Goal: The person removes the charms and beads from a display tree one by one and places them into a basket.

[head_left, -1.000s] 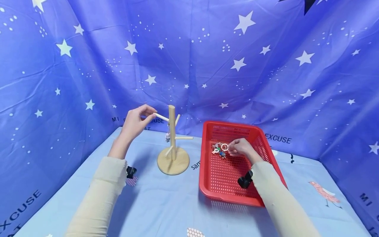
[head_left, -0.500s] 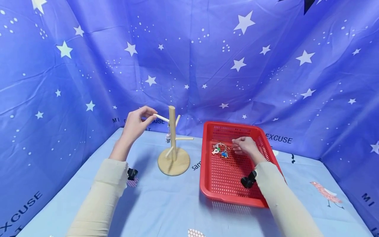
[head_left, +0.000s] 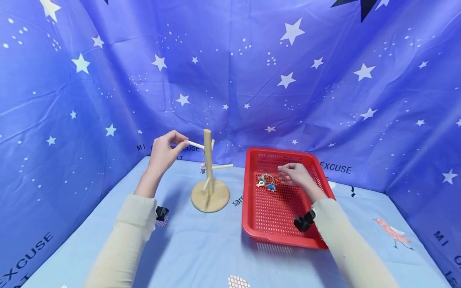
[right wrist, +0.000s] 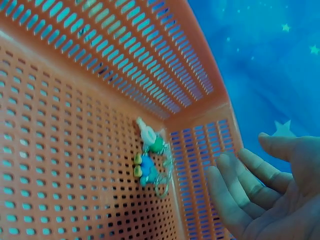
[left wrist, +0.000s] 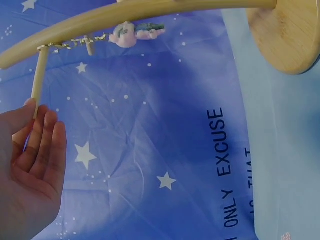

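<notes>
My left hand (head_left: 163, 156) pinches the tip of an upper peg (left wrist: 39, 80) on a wooden tree-shaped stand (head_left: 208, 164), between thumb and fingers. From that peg a keychain (left wrist: 125, 36) with a gold-coloured chain and a pinkish-grey figure hangs beside the post. Over the red plastic basket (head_left: 248, 208), my right hand (head_left: 297, 175) has its fingers loosely bent and nothing in them. Below and to its left, keychains lie on the basket floor: a blue figure (right wrist: 146, 169) with yellow feet and a white-and-green charm (right wrist: 150, 137), with clear rings beside them.
The stand's round base (head_left: 199, 200) rests on the light blue cloth (head_left: 201, 248), left of the basket. A lower peg (head_left: 223, 166) juts toward the basket. Starry blue fabric (head_left: 230, 80) rises behind and at both sides.
My right hand has drawn back and slightly up from the keychains; a pale ring seen beside its fingertips now lies low among them. The left hand keeps its hold on the peg.
</notes>
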`<state>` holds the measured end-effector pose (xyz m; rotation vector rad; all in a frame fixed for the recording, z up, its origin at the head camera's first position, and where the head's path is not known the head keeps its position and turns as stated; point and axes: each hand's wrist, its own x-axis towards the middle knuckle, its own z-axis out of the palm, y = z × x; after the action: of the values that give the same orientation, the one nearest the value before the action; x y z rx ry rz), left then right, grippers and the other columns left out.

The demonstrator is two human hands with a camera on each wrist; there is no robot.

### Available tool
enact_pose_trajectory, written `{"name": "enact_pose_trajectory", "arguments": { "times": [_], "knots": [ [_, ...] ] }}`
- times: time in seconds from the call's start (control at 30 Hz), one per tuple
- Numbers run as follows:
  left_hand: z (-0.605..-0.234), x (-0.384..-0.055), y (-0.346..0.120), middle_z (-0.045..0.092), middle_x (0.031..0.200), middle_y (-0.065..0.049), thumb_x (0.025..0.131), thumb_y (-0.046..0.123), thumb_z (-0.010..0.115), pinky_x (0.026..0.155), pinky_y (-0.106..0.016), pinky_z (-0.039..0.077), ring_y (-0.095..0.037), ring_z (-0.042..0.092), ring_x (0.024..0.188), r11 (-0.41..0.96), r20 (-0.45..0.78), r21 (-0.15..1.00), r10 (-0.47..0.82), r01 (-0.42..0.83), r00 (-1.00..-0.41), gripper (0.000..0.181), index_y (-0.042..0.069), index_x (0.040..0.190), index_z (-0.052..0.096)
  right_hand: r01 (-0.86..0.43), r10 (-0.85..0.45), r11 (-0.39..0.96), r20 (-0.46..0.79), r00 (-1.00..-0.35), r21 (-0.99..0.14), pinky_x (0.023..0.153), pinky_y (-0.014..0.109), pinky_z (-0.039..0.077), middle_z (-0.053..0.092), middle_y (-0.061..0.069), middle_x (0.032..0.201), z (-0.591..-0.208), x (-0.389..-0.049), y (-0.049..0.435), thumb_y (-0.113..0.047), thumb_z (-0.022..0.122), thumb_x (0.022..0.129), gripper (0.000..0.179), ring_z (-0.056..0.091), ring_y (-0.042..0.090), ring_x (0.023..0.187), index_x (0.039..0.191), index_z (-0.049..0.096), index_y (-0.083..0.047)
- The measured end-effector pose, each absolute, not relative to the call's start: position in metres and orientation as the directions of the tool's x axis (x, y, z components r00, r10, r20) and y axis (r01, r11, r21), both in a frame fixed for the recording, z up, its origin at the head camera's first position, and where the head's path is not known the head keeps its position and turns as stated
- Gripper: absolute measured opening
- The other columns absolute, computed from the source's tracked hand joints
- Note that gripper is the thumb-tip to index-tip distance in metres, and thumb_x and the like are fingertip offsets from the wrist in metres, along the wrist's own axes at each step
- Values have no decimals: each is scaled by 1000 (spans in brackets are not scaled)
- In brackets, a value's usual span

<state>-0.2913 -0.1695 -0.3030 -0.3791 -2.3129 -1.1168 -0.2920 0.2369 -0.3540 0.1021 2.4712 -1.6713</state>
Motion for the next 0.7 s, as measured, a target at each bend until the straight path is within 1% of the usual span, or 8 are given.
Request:
{"name": "enact_pose_trajectory", "arguments": {
  "times": [0.13, 0.17, 0.3, 0.4, 0.5, 0.57, 0.63, 0.7],
  "knots": [
    [-304, -285, -166, 75, 94, -14, 93, 18, 71, 77, -42, 57, -26, 69, 85, 631, 577, 630, 10, 453, -816, 14, 5, 99, 71, 116, -64, 356, -148, -987, -927, 85, 32, 60, 73, 6, 93, -350, -286, 229, -22, 53, 104, 44, 66, 0, 74, 130, 51, 13],
    [-303, -283, -165, 75, 93, -14, 93, 18, 71, 76, -41, 57, -26, 69, 83, 639, 580, 623, 11, 452, -815, 14, 5, 98, 71, 109, -73, 350, -143, -987, -930, 84, 31, 60, 72, 1, 90, -348, -285, 226, -22, 53, 104, 43, 66, 1, 74, 130, 51, 13],
    [-303, -273, -158, 73, 84, -12, 93, 16, 71, 70, -33, 53, -22, 65, 75, 669, 602, 586, 18, 457, -798, 11, 5, 94, 69, 72, -116, 329, -116, -986, -942, 80, 29, 60, 72, 0, 87, -343, -281, 213, -20, 54, 103, 42, 66, 2, 75, 127, 52, 14],
    [-302, -266, -151, 71, 78, -10, 91, 13, 69, 67, -28, 50, -20, 63, 70, 683, 614, 568, 20, 459, -789, 8, 5, 90, 67, 58, -131, 315, -104, -986, -947, 76, 26, 60, 72, 1, 87, -341, -280, 201, -19, 55, 103, 40, 67, 3, 75, 126, 54, 14],
    [-302, -258, -141, 69, 73, -8, 87, 11, 65, 63, -28, 48, -19, 61, 67, 702, 622, 552, 15, 451, -783, 4, 7, 86, 64, 38, -149, 320, -90, -985, -947, 75, 25, 60, 74, 15, 96, -337, -278, 186, -19, 56, 103, 39, 69, 5, 76, 125, 56, 13],
    [-301, -252, -134, 67, 71, -6, 84, 11, 64, 61, -29, 46, -19, 60, 65, 722, 623, 537, 9, 436, -782, 3, 9, 84, 61, 16, -164, 333, -75, -984, -943, 80, 29, 60, 72, 24, 106, -333, -275, 175, -19, 57, 102, 37, 70, 9, 80, 124, 57, 11],
    [-299, -245, -127, 66, 70, -3, 83, 12, 65, 59, -31, 45, -19, 60, 63, 746, 622, 520, 3, 415, -783, 6, 11, 83, 59, -10, -180, 342, -55, -982, -940, 86, 36, 60, 69, 28, 112, -329, -272, 164, -19, 59, 101, 35, 71, 14, 84, 122, 59, 10],
    [-298, -239, -119, 65, 70, -2, 83, 13, 65, 57, -32, 44, -19, 59, 62, 765, 617, 504, 5, 400, -787, 6, 13, 83, 59, -44, -199, 347, -28, -980, -937, 90, 42, 58, 69, 27, 112, -326, -269, 153, -18, 60, 100, 33, 72, 18, 88, 120, 61, 9]
  ]
}}
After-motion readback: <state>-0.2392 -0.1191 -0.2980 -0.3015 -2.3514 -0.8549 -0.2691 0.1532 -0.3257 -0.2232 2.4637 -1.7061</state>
